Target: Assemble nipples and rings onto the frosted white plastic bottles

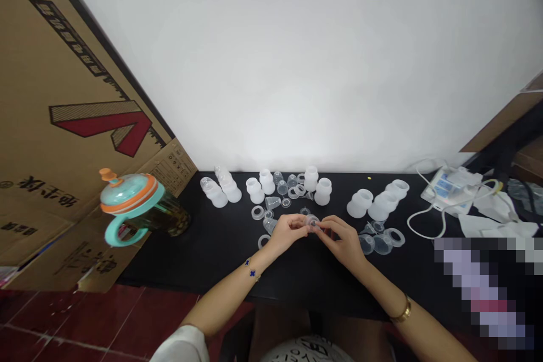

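My left hand [289, 231] and my right hand [343, 240] meet over the black table. Between their fingertips they pinch a small translucent bottle collar ring [313, 222]; whether a nipple sits in it I cannot tell. Several clear caps and rings lie just beyond and left of my hands, among them a clear cap [272, 202] and a loose ring [258, 212]. Right of my right hand are more clear caps [382, 244] and another ring [395, 237]. Open white baby bottles [360, 203] stand along the back.
Two capped baby bottles [214, 192] stand at the back left. A large teal and orange jug [139, 209] is beside a cardboard box [85, 96]. To the right, a white cable [443, 215] curls around a white device [447, 189]. A white wall [297, 68] rises behind.
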`<state>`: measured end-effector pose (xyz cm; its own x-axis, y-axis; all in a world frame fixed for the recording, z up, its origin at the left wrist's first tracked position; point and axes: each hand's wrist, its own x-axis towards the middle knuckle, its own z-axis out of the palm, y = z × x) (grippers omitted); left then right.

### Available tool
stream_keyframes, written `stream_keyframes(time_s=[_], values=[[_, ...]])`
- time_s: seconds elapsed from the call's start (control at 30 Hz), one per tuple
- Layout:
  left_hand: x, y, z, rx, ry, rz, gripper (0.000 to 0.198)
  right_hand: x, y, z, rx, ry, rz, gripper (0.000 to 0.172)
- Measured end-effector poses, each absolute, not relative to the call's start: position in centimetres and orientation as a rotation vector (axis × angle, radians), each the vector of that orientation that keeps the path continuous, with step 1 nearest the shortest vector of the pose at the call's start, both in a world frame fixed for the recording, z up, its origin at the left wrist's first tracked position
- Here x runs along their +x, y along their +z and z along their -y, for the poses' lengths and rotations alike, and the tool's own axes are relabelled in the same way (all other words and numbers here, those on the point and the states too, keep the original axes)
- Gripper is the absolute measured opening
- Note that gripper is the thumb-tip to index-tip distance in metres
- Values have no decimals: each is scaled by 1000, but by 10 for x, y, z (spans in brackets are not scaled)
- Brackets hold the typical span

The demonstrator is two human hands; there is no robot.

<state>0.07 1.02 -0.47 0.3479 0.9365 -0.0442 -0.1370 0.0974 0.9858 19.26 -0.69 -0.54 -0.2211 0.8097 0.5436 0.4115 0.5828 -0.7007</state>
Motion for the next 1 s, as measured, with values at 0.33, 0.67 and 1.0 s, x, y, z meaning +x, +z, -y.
stream_keyframes(time_s=[0.33,0.67,1.0], values=[[0,-3,-8,1245,946,-875,39,192,-8,7,-1048,540,1844,17],[2,-1,-7,1270,967,-900,31,190,-10,7,-1073,521,1884,21],[-2,2,-10,1184,965,-898,45,192,-5,6,-1158,692,1714,27]])
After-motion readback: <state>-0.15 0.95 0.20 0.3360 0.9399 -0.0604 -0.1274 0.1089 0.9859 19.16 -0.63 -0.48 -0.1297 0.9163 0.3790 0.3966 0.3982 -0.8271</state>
